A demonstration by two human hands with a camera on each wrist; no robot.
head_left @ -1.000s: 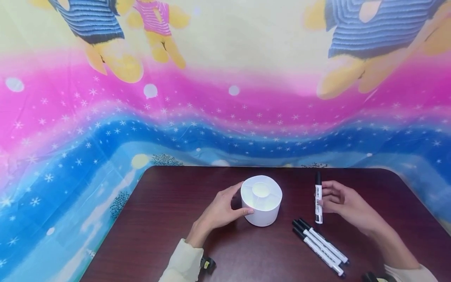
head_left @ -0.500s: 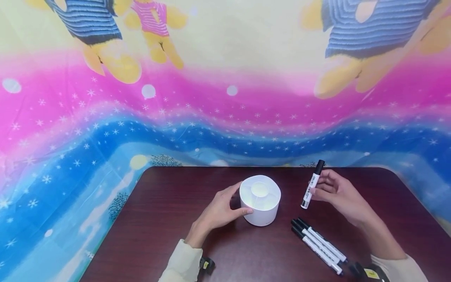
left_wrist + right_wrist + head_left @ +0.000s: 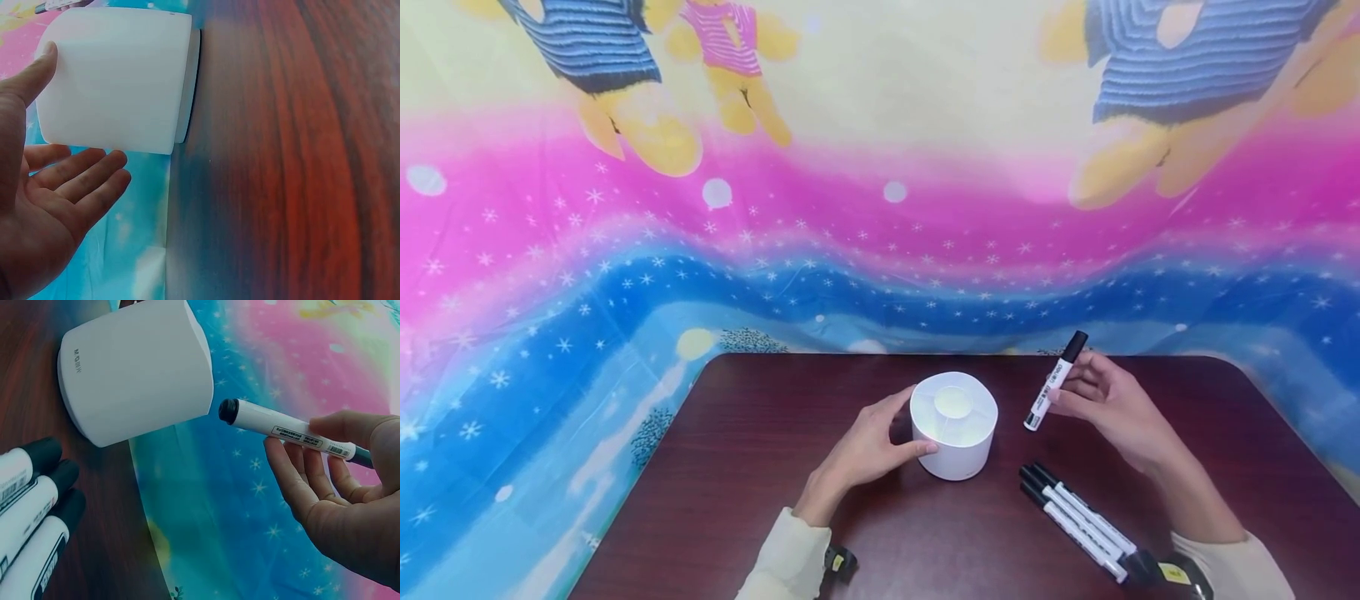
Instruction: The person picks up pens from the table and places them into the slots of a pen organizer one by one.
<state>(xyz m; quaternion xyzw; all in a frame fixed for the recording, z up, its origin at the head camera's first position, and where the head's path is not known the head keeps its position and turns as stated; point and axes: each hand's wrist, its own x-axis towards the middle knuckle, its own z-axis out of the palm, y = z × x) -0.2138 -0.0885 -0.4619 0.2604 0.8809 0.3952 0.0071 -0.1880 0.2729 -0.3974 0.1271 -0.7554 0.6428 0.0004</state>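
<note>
A round white pen holder [image 3: 957,446] with inner compartments stands upright on the dark table. My left hand [image 3: 868,442] holds it from the left, the thumb on its near side and the fingers round its far side. In the left wrist view the thumb [image 3: 39,74] lies against the white wall. My right hand [image 3: 1112,404] pinches a black-capped whiteboard marker [image 3: 1051,387] between thumb and fingers. The marker is raised to the right of the pen holder, tilted, its cap up and its lower end toward the holder. Three similar markers [image 3: 1078,521] lie side by side below it.
The dark reddish table [image 3: 737,467] has rounded far corners. Behind it hangs a colourful cloth [image 3: 850,225] with bears and snowflakes. A black wrist device [image 3: 1176,575] on the right arm overlaps the ends of the lying markers.
My right hand has lifted the marker and carried it left toward the pen holder, tipping it from near vertical to a slant. The left hand and the pen holder stay put.
</note>
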